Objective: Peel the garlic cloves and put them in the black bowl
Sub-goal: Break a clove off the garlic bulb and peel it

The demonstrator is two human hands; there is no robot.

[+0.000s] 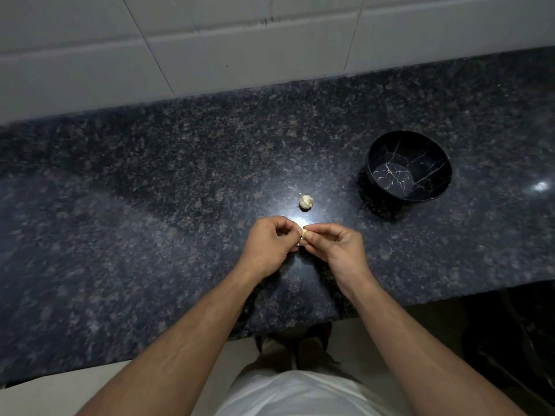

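Note:
A small garlic clove is pinched between the fingertips of both hands, just above the dark granite counter. My left hand curls its fingers round the clove from the left. My right hand pinches it from the right with thumb and forefinger. The rest of the garlic bulb, white and papery, lies on the counter a little beyond my hands. The black bowl, with pale crack-like veins, stands to the right and holds nothing that I can see.
White wall tiles rise behind the counter. The counter's front edge runs near my body, with pale floor below. A dark gap opens at the lower right beyond the counter's end.

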